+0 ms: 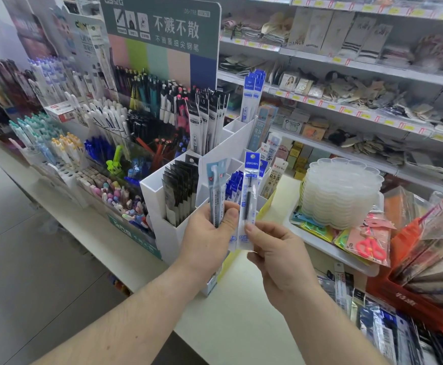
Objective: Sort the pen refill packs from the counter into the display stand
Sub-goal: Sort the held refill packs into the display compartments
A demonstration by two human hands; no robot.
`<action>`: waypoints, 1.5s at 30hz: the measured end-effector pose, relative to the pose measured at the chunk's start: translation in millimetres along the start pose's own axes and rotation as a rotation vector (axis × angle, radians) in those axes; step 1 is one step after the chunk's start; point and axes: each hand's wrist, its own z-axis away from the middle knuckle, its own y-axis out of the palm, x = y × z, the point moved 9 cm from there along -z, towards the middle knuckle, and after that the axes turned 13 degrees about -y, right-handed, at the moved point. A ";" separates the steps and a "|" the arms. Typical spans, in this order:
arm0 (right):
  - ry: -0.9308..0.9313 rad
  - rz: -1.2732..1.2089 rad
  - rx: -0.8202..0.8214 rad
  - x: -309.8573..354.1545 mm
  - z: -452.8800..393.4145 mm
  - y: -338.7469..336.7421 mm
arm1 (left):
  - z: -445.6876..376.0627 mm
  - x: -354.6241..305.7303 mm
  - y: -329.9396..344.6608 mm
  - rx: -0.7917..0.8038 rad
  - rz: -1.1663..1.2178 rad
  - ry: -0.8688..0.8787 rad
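The left hand [210,233] grips a few light-blue refill packs [216,191] upright, header cards pointing up. The right hand [275,255] pinches a blue-topped refill pack [248,196] near its lower end, long axis vertical, its header reading "deli". Both are held just in front of the white display stand [159,196], above the counter [241,312]. Packs marked "0.5" [274,180] stand in a compartment behind.

Bright even light, blurred warped edges
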 end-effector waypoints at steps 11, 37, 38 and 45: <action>0.118 -0.058 0.035 -2.9 3.4 12.0 | -1.9 3.0 -16.1 -0.049 -0.038 0.021; -0.189 0.279 0.143 27.6 -72.1 -2.1 | -9.8 9.3 -22.1 0.032 -0.240 -0.145; -0.223 0.260 0.075 34.5 -82.3 -10.9 | -12.4 9.4 -28.1 -0.010 -0.230 -0.155; -0.449 0.599 0.056 42.1 -112.7 -6.2 | -13.1 6.3 -33.1 -0.057 -0.153 -0.215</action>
